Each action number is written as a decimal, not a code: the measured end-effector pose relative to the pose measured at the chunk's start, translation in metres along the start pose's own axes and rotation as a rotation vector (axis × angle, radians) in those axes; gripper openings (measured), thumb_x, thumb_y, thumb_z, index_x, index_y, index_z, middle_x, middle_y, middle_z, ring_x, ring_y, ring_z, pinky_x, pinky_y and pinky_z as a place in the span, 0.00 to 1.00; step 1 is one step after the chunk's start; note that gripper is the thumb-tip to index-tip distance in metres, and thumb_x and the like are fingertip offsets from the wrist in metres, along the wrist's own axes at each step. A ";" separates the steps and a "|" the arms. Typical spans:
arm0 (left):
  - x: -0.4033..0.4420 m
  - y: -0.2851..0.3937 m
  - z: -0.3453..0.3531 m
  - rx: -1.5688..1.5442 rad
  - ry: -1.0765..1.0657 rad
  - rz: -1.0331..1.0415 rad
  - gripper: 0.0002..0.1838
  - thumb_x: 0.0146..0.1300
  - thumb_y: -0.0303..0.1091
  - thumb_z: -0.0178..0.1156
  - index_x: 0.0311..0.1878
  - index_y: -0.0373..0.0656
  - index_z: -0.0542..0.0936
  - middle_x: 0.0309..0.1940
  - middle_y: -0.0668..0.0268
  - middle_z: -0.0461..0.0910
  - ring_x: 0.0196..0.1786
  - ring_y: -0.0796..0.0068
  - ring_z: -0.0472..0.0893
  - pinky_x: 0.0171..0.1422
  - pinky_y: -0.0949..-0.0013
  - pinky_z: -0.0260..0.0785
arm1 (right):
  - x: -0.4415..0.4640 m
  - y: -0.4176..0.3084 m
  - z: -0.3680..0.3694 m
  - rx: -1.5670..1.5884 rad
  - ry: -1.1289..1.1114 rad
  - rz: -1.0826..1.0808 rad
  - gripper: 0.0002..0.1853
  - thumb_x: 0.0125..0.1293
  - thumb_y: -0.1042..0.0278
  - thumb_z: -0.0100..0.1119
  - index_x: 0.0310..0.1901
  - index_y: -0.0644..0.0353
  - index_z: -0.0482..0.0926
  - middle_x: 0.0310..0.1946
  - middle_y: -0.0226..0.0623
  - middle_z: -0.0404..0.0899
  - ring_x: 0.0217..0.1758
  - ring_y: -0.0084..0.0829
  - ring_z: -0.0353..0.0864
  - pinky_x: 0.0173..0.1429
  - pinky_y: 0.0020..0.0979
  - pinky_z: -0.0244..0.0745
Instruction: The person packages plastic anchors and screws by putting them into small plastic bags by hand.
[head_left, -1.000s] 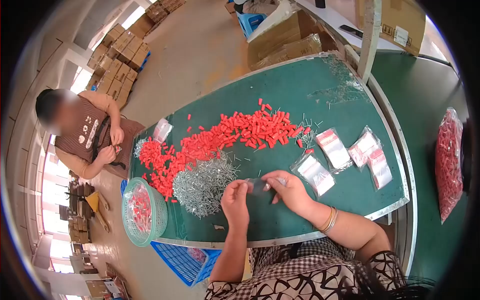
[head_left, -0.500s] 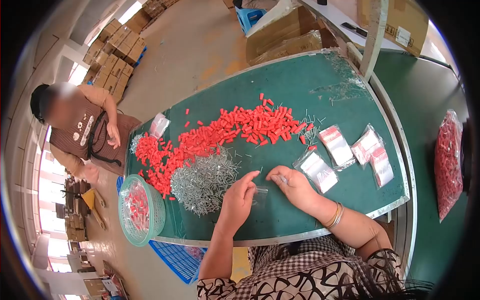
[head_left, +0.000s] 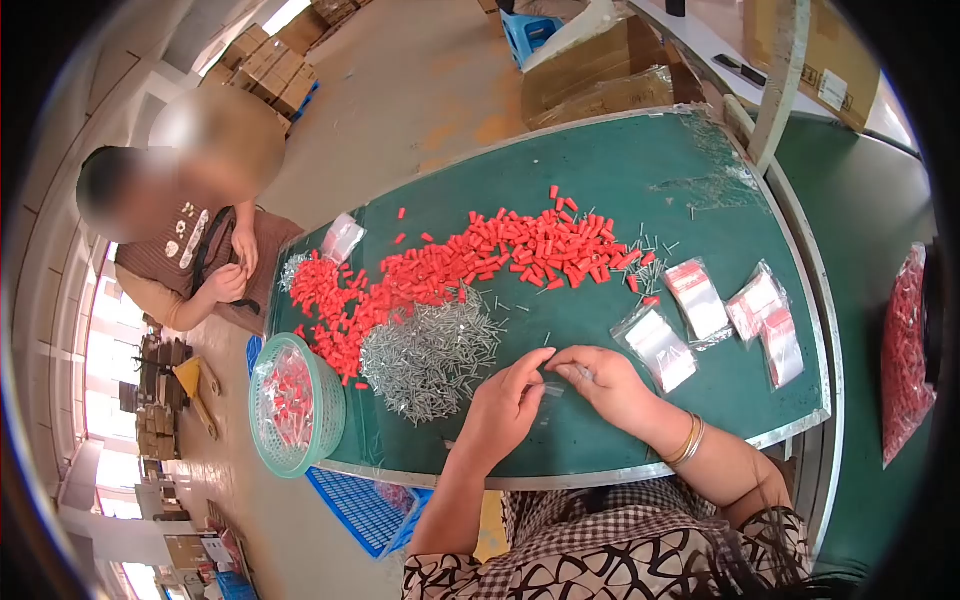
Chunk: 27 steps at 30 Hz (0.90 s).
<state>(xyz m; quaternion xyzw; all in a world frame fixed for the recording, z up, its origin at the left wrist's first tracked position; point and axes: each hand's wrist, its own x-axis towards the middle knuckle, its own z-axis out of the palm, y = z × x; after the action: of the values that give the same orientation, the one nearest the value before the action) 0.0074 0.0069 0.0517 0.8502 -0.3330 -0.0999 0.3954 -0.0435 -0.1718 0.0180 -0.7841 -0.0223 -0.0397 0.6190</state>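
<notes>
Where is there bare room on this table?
Widest: the green table beyond the red pieces, up to its far edge. A smaller patch lies between the red pieces, right hand and plastic packets. Crowded: the left end, with red pieces and screws, the green basket beside them.

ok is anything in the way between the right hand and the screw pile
Yes: the left hand lies between the right hand and the screw pile, and a small clear bag shows between the two hands.
</notes>
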 end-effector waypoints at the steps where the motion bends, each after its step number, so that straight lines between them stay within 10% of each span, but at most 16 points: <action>1: 0.000 -0.001 0.000 -0.010 0.000 0.005 0.25 0.61 0.20 0.58 0.62 0.43 0.72 0.31 0.61 0.78 0.33 0.63 0.79 0.40 0.65 0.72 | 0.000 0.001 0.000 0.010 -0.010 -0.021 0.08 0.66 0.68 0.59 0.43 0.61 0.82 0.35 0.43 0.82 0.39 0.46 0.81 0.45 0.38 0.76; 5: 0.000 -0.001 0.000 -0.055 0.003 0.032 0.25 0.60 0.20 0.59 0.62 0.44 0.72 0.30 0.60 0.79 0.32 0.60 0.79 0.38 0.63 0.72 | -0.002 0.003 0.000 -0.032 -0.096 -0.094 0.09 0.60 0.68 0.66 0.41 0.61 0.84 0.33 0.40 0.83 0.36 0.43 0.82 0.43 0.36 0.76; 10: -0.002 -0.008 0.012 -0.325 0.152 -0.125 0.19 0.63 0.22 0.62 0.57 0.39 0.76 0.33 0.70 0.81 0.36 0.84 0.78 0.43 0.77 0.71 | -0.005 0.010 0.004 0.004 -0.028 -0.035 0.07 0.61 0.70 0.66 0.38 0.62 0.84 0.33 0.42 0.83 0.32 0.37 0.82 0.38 0.34 0.76; 14: -0.007 -0.040 0.030 -0.610 0.149 -0.359 0.07 0.64 0.24 0.62 0.45 0.36 0.81 0.33 0.73 0.81 0.36 0.88 0.77 0.41 0.81 0.69 | -0.002 0.000 0.003 0.212 -0.031 0.267 0.06 0.63 0.71 0.64 0.38 0.65 0.84 0.33 0.41 0.82 0.27 0.31 0.82 0.30 0.29 0.76; 27: -0.005 -0.050 0.046 -0.656 0.127 -0.315 0.07 0.68 0.29 0.60 0.43 0.37 0.81 0.30 0.72 0.80 0.33 0.86 0.76 0.39 0.79 0.69 | -0.003 0.024 0.013 0.026 0.127 0.086 0.07 0.54 0.74 0.72 0.25 0.64 0.81 0.22 0.39 0.78 0.22 0.33 0.77 0.29 0.32 0.70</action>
<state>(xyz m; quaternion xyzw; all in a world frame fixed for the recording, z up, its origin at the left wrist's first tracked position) 0.0080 0.0051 -0.0164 0.7236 -0.1231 -0.2081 0.6465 -0.0434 -0.1646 -0.0089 -0.7721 0.0504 -0.0625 0.6304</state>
